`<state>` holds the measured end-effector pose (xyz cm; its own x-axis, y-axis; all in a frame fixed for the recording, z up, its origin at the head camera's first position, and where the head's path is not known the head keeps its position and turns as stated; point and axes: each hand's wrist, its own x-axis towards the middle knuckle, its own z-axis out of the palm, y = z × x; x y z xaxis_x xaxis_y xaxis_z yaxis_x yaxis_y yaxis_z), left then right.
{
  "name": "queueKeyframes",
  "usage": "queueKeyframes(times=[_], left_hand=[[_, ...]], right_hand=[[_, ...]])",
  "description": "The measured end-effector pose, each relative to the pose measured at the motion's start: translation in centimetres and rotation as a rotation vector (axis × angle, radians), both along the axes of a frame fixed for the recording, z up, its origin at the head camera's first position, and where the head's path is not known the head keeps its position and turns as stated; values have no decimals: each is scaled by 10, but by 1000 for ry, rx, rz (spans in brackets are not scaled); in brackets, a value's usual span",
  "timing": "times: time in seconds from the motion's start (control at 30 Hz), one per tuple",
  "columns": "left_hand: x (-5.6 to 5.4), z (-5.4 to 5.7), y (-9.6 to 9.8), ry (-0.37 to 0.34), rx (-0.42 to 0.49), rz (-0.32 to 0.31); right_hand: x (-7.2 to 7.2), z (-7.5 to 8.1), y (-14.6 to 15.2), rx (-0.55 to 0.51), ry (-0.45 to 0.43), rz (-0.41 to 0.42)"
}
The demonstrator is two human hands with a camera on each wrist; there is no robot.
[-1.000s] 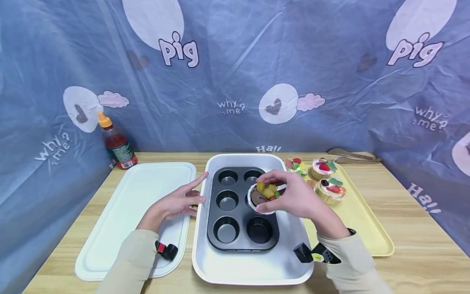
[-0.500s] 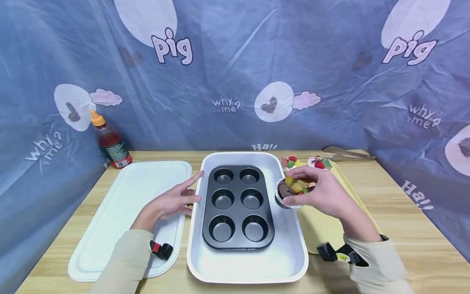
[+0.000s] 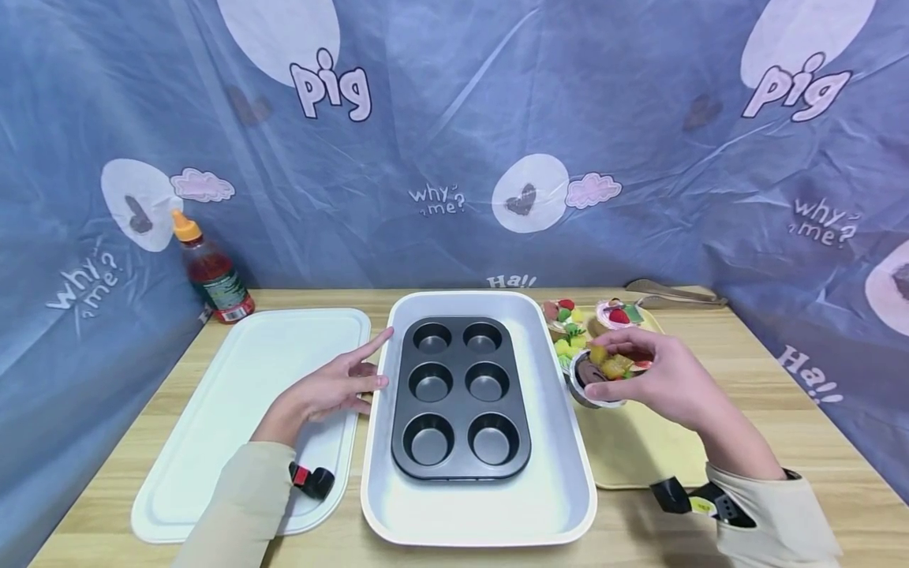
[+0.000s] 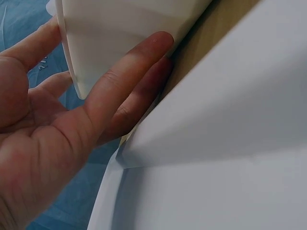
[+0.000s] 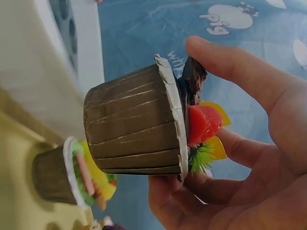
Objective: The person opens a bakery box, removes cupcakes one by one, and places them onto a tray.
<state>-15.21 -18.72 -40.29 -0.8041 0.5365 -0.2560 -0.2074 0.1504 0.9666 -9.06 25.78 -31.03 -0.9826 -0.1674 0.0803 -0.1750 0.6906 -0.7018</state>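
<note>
My right hand (image 3: 663,383) grips a chocolate-topped cupcake (image 3: 591,372) over the near-left part of a yellow tray (image 3: 635,450). The right wrist view shows its brown pleated cup (image 5: 134,124) with a white rim, and yellow, red and green fruit pieces on top. Against the left wall of a deep white tray (image 3: 479,517) rest the extended fingers of my left hand (image 3: 327,393). That tray holds a dark six-hole muffin pan, whose several cups are bare; the muffin pan (image 3: 459,394) lies flat.
More cupcakes (image 3: 616,315) with fruit tops stand at the yellow tray's back, partly behind the right hand. A flat white tray (image 3: 241,418) lies under the left forearm. Behind it stands a sauce bottle (image 3: 218,280). Tongs (image 3: 671,293) lie back right.
The right hand has lifted the chocolate cupcake from the muffin pan and carried it right, over the yellow tray. The left hand stays on the deep tray's wall.
</note>
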Motion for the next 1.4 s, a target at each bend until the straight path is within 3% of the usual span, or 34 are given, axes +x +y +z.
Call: queueKeyframes(times=[0.37,0.9,1.4], left_hand=[[1,1,-3,13,-8,19],[1,3,0,15,-2,0],[1,3,1,-8,15,15]], right_hand=[[0,-21,9,59,-52,-43],[-6,-48,9,81,-74,7],[-9,-52,14,79,-130,24]])
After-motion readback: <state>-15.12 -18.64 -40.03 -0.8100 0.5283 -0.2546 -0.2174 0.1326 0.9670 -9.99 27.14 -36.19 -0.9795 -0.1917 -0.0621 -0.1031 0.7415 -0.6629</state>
